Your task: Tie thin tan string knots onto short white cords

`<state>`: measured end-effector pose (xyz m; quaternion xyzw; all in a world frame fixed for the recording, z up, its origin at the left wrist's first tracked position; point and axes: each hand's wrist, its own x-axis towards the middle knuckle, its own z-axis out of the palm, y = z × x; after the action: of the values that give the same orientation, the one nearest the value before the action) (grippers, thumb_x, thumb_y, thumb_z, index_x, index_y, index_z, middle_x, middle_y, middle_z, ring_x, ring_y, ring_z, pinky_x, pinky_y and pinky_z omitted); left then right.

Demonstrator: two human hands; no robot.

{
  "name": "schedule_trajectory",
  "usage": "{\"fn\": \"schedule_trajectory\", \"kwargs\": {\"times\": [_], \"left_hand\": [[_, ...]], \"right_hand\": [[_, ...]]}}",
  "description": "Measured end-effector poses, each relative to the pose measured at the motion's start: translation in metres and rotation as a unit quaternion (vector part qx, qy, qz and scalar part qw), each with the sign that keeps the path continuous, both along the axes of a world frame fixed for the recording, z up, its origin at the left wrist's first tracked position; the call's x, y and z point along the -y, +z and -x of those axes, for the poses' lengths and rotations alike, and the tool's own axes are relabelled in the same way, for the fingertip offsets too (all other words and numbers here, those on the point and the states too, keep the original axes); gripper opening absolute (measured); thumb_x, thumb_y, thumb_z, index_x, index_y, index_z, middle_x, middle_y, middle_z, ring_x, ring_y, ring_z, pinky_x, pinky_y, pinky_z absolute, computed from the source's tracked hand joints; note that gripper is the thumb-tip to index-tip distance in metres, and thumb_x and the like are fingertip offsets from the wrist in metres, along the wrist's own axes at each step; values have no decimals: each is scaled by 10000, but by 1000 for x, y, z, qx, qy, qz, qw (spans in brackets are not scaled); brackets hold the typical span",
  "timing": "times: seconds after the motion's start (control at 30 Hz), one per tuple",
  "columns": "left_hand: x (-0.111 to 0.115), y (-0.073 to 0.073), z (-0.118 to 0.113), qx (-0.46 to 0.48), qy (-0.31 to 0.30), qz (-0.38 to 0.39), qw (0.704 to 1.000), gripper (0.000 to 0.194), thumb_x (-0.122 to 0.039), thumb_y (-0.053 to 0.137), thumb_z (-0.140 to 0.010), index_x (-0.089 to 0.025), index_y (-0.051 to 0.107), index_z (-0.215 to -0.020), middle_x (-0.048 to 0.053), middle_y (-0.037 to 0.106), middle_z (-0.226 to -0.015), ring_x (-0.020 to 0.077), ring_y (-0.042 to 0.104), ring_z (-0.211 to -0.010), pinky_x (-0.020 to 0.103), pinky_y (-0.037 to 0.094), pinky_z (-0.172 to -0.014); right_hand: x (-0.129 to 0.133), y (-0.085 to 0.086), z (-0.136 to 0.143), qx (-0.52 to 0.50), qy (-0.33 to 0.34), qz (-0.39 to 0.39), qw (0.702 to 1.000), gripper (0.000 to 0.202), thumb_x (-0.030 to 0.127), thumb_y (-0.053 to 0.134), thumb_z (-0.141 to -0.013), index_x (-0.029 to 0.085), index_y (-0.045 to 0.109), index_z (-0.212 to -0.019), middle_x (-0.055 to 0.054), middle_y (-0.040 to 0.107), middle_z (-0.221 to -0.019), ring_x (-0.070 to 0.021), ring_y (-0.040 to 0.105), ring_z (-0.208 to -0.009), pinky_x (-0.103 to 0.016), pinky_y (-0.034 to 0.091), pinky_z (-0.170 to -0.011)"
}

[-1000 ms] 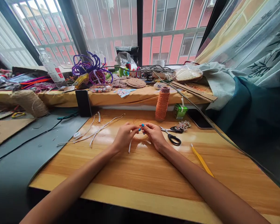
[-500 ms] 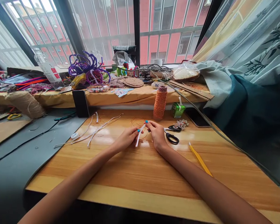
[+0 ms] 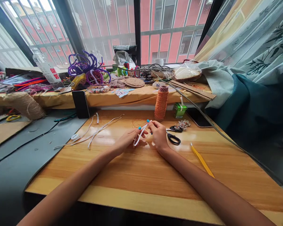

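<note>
A narrow white strip of flat cord hangs folded in a loop between my two hands, just above the wooden table. My right hand pinches its upper end between thumb and fingertips. My left hand is around the middle of the strip, thumb on the near side and fingers curled behind it; the exact contact is partly hidden. Just right of my right hand lie black-handled scissors, their blades partly hidden. Further white cords lie on the table to the left.
A cone of orange thread stands behind my hands, beside a green drink carton. Yellow tweezers lie at right, and a phone lies behind. Another phone leans upright against the cluttered ledge. A grey cable crosses the right side.
The strip has gone from nearly straight to a folded loop whose lower end has shifted left. My left thumb has lifted slightly and its fingers spread; my right hand has barely moved.
</note>
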<state>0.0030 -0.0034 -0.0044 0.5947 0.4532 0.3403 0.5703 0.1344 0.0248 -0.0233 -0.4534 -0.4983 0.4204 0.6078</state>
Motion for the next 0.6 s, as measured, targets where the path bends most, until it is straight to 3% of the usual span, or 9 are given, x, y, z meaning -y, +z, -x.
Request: {"fn": "schedule_trajectory", "kwargs": {"times": [0.23,0.47,0.6], "left_hand": [[-3,1,3,56,18,3,998,311,-319,567,-684,-145,534,-940,9,571,-722,73,515,-549,211,414,-551],[-7,-1,3,63,21,26,997,381,-440,450,-752,-98,551,-886,58,603,-724,99,554,-529,246,443,-542],[-4,2,1,41,1,35,999,344,-382,501,-736,-95,547,-921,45,599,-718,92,550,-505,237,441,-530]], "right_hand": [[-4,-3,0,-37,14,23,999,232,379,542,-647,163,526,-563,38,446,-518,-77,368,-474,-218,293,-470],[3,1,1,53,-5,-11,999,221,366,518,-680,169,527,-582,29,467,-527,-93,393,-496,-226,306,-497],[8,4,2,95,-18,-37,995,227,359,511,-696,172,514,-568,31,468,-516,-96,391,-501,-230,298,-513]]}}
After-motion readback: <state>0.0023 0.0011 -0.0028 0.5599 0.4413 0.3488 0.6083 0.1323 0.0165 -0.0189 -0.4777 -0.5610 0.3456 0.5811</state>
